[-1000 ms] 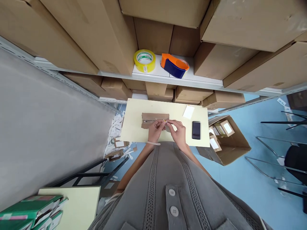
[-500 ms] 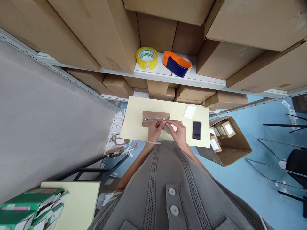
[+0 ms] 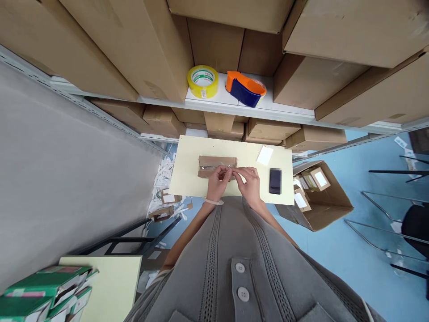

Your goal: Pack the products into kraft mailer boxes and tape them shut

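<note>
My left hand [image 3: 218, 183] and my right hand [image 3: 250, 184] meet over a small pale-yellow table [image 3: 187, 179], fingers pinched together on a tiny thin item I cannot make out. Just beyond the fingertips lies a flat brown cardboard packet [image 3: 216, 163] with a strip of clear tape along it. A thin band circles my left wrist. A dark phone [image 3: 275, 181] lies flat to the right of my right hand, and a small white card [image 3: 264, 155] rests near the table's far edge.
A yellow tape roll [image 3: 202, 81] and an orange-blue tape dispenser [image 3: 245, 88] sit on the shelf among cardboard boxes. An open carton [image 3: 318, 197] with small labelled boxes stands on the blue floor right. Paper scraps litter the floor left. Green boxes [image 3: 40, 297] lie bottom left.
Both hands stay pinched together over the packet with only slight finger shifts. The view has drifted a little.
</note>
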{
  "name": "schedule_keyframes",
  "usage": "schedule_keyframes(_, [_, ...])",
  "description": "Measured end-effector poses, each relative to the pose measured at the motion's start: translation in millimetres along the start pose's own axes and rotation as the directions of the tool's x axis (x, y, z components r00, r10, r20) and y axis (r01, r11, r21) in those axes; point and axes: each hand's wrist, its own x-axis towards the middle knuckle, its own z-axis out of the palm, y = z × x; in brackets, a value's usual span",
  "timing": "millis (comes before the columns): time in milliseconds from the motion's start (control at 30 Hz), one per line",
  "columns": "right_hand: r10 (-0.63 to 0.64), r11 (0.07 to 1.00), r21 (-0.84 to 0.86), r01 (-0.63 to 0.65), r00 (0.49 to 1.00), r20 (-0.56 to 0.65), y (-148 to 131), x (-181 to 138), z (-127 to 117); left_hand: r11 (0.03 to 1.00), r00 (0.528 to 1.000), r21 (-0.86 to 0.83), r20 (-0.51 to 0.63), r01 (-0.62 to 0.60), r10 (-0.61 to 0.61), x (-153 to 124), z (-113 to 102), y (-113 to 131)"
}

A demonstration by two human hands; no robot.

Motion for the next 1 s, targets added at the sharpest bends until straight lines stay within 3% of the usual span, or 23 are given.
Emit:
schedule_keyframes(267, [0.019,1.000,-0.025,-0.017,0.995,0.093,-2,-2,0,0.989,0.999,0.141,-0.022,-0.035,0.039,-4,-6,6])
schedule_keyframes(633, [0.129,0.992,-0.028,-0.127,0.989,0.068,2,-12,4,0.946,0.992,0.306,0.089,-0.109,0.085,-17,-4,-1])
schedule_keyframes(833, [0.159,0.987,0.009,-0.160,0.984,0.084,-2,-16,4,0.948,0.998,0.311,0.003,-0.065,0.067,-18,-8,-13])
schedule_keyframes(1000, [0.178,0.961,0.186,-0.206,0.971,0.159,-11,-13,6,0.941,0.982,0.337,-0.175,-0.002,0.065,-9,-31,-30])
